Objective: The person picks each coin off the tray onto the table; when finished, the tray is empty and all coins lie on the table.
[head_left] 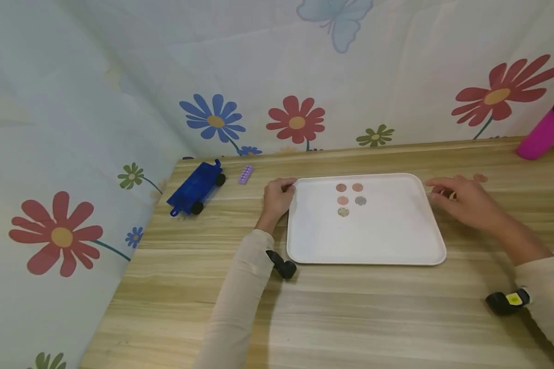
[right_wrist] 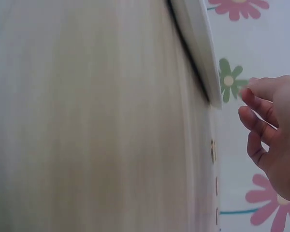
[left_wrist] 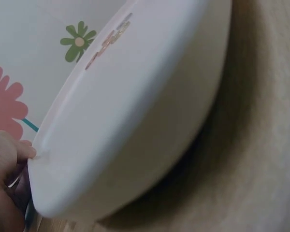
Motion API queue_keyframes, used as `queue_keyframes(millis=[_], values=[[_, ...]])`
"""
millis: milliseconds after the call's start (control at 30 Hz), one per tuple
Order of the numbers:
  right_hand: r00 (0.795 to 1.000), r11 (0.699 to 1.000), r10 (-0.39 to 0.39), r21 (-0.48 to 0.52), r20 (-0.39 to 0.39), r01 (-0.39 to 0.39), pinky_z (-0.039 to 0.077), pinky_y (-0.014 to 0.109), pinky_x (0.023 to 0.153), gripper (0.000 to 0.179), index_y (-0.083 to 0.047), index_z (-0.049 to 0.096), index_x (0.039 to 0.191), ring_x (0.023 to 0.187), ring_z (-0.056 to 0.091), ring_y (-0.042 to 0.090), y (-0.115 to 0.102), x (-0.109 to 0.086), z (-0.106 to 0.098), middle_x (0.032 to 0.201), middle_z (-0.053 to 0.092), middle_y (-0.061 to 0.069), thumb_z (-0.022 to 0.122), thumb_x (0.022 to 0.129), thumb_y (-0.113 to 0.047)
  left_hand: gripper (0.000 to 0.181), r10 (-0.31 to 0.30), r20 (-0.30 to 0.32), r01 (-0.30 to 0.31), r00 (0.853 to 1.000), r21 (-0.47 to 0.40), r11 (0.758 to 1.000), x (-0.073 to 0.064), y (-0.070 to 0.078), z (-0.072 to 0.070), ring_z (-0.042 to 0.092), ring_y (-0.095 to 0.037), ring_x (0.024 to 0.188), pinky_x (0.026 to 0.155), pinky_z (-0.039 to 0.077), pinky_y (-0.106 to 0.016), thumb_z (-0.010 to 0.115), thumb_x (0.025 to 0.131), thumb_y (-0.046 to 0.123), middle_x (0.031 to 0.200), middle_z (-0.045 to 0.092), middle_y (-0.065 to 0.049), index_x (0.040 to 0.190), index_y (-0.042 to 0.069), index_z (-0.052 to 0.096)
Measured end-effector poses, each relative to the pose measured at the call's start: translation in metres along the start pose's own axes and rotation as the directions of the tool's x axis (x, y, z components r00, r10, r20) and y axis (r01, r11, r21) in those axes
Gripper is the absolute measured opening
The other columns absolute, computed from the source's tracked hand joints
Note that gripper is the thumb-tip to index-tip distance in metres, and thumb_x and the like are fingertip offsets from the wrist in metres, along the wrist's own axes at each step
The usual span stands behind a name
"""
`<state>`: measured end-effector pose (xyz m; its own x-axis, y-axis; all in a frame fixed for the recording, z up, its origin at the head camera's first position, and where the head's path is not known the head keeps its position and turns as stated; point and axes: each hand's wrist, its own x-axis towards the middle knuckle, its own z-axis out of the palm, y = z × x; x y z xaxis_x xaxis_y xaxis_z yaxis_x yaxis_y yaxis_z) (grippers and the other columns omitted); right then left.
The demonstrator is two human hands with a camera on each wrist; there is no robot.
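A white rectangular tray point(head_left: 374, 241) lies on the wooden table. Several coins sit on it toward the back: copper coins point(head_left: 343, 200), a silver coin point(head_left: 360, 201) and a pale gold coin point(head_left: 343, 211). My left hand point(head_left: 277, 199) grips the tray's back left corner; in the left wrist view its thumb point(left_wrist: 28, 151) lies on the rim. Just off the tray's right edge, my right hand point(head_left: 468, 200) hovers with loosely bent fingers, holding nothing. Behind that hand, copper coins point(head_left: 480, 178) on the table are partly hidden.
A blue toy wagon point(head_left: 195, 188) with black wheels stands at the back left, with a purple toy brick point(head_left: 245, 175) beside it. At the far right back stands a pink bottle point(head_left: 542, 134). A flower-printed curtain point(head_left: 397, 77) hangs along the table's back edge.
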<state>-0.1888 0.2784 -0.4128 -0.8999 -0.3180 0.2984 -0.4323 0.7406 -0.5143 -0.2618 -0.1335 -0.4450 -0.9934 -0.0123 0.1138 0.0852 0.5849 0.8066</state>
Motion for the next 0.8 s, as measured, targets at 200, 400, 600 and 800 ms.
queue_keyframes(millis=[200, 400, 600, 800], values=[[1.000, 1.000, 0.005, -0.009, 0.019, -0.005, 0.043, 0.030, 0.072, 0.029, 0.002, 0.069, 0.122, 0.075, 0.051, -0.001, -0.025, 0.010, 0.011, 0.086, 0.072, 0.007, 0.070, 0.094, -0.005, 0.027, 0.004, -0.001, -0.004, 1.000, -0.006, 1.000, 0.000, 0.001, 0.000, 0.069, -0.031, 0.107, 0.094, 0.057, -0.041, 0.060, 0.099, 0.004, 0.116, 0.074, -0.019, 0.121, 0.002, 0.074], [0.995, 1.000, 0.004, -0.022, 0.103, -0.002, 0.048, 0.021, 0.063, 0.029, -0.001, 0.070, 0.123, 0.082, 0.057, 0.018, -0.037, 0.023, 0.027, 0.093, 0.072, 0.009, 0.070, 0.094, -0.006, 0.027, 0.008, -0.004, -0.008, 1.000, -0.007, 1.000, 0.000, 0.001, 0.000, 0.069, -0.032, 0.106, 0.094, 0.057, -0.041, 0.060, 0.098, 0.003, 0.115, 0.074, -0.020, 0.121, 0.002, 0.074], [0.986, 0.999, -0.023, -0.021, 0.165, 0.027, 0.049, 0.026, 0.068, 0.025, -0.003, 0.073, 0.119, 0.083, 0.060, 0.019, -0.048, 0.035, 0.041, 0.099, 0.074, 0.010, 0.070, 0.094, -0.008, 0.026, 0.005, -0.015, -0.005, 1.000, -0.005, 1.000, 0.001, 0.000, 0.001, 0.069, -0.031, 0.104, 0.092, 0.057, -0.040, 0.061, 0.097, 0.002, 0.113, 0.074, -0.020, 0.119, 0.002, 0.075], [0.979, 0.992, 0.006, 0.124, 0.204, -0.032, 0.047, 0.022, 0.073, 0.024, 0.000, 0.072, 0.116, 0.084, 0.056, 0.018, -0.051, 0.046, 0.060, 0.099, 0.073, 0.013, 0.071, 0.093, -0.005, 0.026, 0.018, -0.038, -0.017, 0.999, 0.006, 1.000, 0.002, -0.002, 0.003, 0.069, -0.028, 0.100, 0.088, 0.057, -0.035, 0.061, 0.096, 0.002, 0.111, 0.074, -0.019, 0.118, 0.001, 0.075]])
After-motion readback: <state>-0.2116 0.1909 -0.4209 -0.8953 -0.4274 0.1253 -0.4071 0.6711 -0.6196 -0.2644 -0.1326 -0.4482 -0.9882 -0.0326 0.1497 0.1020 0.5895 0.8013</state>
